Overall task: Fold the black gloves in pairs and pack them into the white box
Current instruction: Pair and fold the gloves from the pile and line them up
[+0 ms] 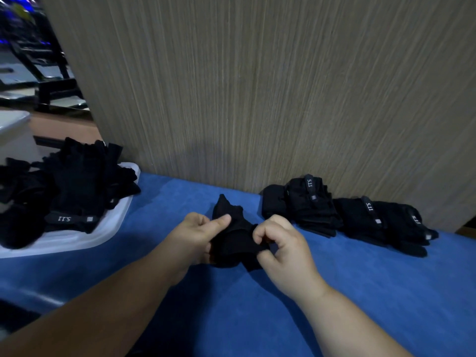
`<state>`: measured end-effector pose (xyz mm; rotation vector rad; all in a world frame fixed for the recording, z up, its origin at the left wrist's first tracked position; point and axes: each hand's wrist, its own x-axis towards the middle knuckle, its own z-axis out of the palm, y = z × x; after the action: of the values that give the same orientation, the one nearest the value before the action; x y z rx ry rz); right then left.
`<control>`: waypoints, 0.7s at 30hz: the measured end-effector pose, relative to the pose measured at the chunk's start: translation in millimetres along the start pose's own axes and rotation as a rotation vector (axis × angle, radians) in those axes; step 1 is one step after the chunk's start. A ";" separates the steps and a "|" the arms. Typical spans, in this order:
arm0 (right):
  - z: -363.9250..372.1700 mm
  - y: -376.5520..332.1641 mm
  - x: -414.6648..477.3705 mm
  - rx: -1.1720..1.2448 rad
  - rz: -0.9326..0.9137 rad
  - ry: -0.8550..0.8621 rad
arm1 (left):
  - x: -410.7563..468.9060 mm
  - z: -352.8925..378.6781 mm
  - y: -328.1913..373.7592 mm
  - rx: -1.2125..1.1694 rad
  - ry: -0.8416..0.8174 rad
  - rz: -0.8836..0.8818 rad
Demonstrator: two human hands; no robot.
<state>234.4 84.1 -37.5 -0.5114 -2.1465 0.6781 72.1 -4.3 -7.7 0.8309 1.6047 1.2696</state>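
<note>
A black glove bundle is held just above the blue surface at the centre. My left hand grips its left side with the thumb pressed on top. My right hand pinches its right edge with curled fingers. A white box at the left holds a heap of loose black gloves, some with a grey strap. Folded black glove pairs lie in a row at the right by the wall.
The blue cloth-covered table spreads out toward me. A ribbed beige wall panel stands right behind the gloves. A white container and dark furniture sit at the far left.
</note>
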 end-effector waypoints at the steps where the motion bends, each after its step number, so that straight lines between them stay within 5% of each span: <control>1: 0.3 -0.8 -0.6 0.011 -0.015 -0.004 | 1.2 -2.0 -0.6 -0.008 0.023 -0.020; 9: 2.2 -1.3 -0.9 -0.025 0.023 0.155 | -0.2 5.9 5.9 -0.165 0.117 -0.032; 14: 2.2 -2.0 -2.6 -0.032 0.055 0.107 | 3.7 1.6 4.1 -0.317 0.118 -0.017; 21: -7.5 -5.2 1.2 0.509 0.405 0.022 | -2.4 -3.5 4.4 -0.540 -0.050 -0.019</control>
<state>239.0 83.0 -29.6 -0.6686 -1.7638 1.3861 69.6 -6.6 -2.6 0.4991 1.1401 1.5555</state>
